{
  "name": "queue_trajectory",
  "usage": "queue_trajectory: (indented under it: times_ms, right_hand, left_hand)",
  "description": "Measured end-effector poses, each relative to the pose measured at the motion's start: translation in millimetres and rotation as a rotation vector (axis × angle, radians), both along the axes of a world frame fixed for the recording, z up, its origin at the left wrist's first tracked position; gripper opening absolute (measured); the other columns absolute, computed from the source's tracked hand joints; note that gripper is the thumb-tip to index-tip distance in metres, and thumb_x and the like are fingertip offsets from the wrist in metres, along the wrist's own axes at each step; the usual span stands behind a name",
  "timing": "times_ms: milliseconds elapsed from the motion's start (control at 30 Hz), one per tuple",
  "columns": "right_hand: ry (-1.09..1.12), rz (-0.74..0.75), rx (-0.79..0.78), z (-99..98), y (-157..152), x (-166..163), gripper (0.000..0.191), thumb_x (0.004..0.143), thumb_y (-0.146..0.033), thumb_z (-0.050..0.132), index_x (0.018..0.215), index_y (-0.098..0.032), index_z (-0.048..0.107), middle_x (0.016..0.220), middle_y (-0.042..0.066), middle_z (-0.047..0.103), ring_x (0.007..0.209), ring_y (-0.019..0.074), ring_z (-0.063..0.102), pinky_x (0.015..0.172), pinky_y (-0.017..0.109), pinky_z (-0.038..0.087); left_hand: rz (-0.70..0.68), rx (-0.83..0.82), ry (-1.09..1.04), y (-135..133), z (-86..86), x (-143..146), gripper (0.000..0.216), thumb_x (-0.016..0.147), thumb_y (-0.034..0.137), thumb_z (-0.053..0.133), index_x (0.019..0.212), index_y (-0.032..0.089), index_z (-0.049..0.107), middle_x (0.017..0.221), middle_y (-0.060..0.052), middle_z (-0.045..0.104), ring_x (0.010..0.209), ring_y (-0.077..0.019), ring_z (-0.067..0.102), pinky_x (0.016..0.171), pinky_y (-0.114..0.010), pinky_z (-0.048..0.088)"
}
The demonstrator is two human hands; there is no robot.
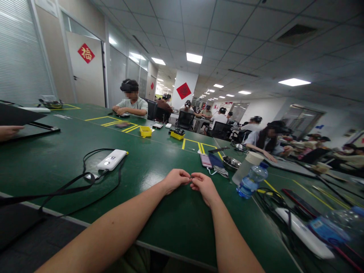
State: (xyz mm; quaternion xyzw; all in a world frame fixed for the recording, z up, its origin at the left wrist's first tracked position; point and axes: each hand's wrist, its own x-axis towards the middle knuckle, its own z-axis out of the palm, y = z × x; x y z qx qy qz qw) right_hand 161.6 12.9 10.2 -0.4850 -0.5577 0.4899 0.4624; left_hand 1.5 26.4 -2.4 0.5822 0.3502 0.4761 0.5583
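Observation:
Above the green table, my left hand and my right hand meet fingertip to fingertip. Both are closed in a pinch. Between them sits something small and dark, too tiny to name, and most of it is hidden by the fingers. Each hand appears to grip it from its own side. Beyond my right hand lie a phone and a grey cloth. A blue-capped water bottle stands to the right of that hand.
A white power bank with black cables lies left. Yellow trays stand farther back. On the right are a metal bowl, a frosted bottle and a white device with cables. Co-workers sit around; a person's hand shows at far left.

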Motion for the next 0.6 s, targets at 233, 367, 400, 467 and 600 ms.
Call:
queue_trajectory:
  times_ms: [233, 367, 400, 467, 600]
  right_hand:
    - [0.109, -0.029, -0.025, 2.8, -0.4, -0.1, 0.027, 0.066, -0.021, 0.063, 0.092, -0.014, 0.059, 0.082, 0.008, 0.068, 0.063, 0.0147, 0.066, 0.057, 0.025, 0.054]
    - [0.104, -0.031, -0.070, 5.3, -1.5, -1.2, 0.026, 0.068, -0.018, 0.060, 0.093, -0.014, 0.059, 0.087, 0.010, 0.068, 0.066, 0.0159, 0.067, 0.059, 0.026, 0.055]
    - [0.092, -0.028, -0.071, 5.2, -1.8, -1.2, 0.026, 0.068, -0.018, 0.061, 0.094, -0.014, 0.059, 0.086, 0.009, 0.068, 0.066, 0.0160, 0.067, 0.058, 0.026, 0.055]
    - [0.066, -0.016, -0.060, 4.3, -2.1, -1.0, 0.028, 0.067, -0.019, 0.062, 0.095, -0.015, 0.059, 0.085, 0.008, 0.068, 0.065, 0.0157, 0.067, 0.057, 0.025, 0.055]
    - [0.047, 0.018, -0.015, 1.1, -1.1, 0.1, 0.028, 0.067, -0.021, 0.064, 0.094, -0.016, 0.060, 0.078, 0.005, 0.067, 0.064, 0.0143, 0.066, 0.057, 0.024, 0.055]
  left_hand:
    - [0.007, -0.006, -0.088, -3.9, 8.1, 0.6, 0.014, 0.064, 0.013, 0.061, 0.077, 0.010, 0.063, 0.072, -0.004, 0.064, 0.060, -0.0095, 0.056, 0.061, -0.021, 0.044]
    - [0.050, 0.029, -0.029, -6.2, 9.0, 0.3, 0.014, 0.062, 0.019, 0.066, 0.073, 0.011, 0.061, 0.067, -0.002, 0.062, 0.057, -0.0089, 0.054, 0.055, -0.019, 0.041]
    - [0.059, 0.035, -0.010, -5.9, 8.1, 0.3, 0.014, 0.062, 0.019, 0.066, 0.073, 0.011, 0.061, 0.065, -0.001, 0.061, 0.055, -0.0085, 0.053, 0.053, -0.019, 0.040]
    - [0.060, 0.039, 0.010, -4.3, 5.4, 0.6, 0.014, 0.063, 0.018, 0.065, 0.074, 0.011, 0.061, 0.063, 0.000, 0.060, 0.053, -0.0080, 0.052, 0.052, -0.019, 0.040]
    - [0.032, 0.038, 0.018, -0.6, 0.5, 1.2, 0.015, 0.064, 0.016, 0.061, 0.078, 0.011, 0.062, 0.063, 0.000, 0.060, 0.054, -0.0084, 0.054, 0.054, -0.019, 0.041]
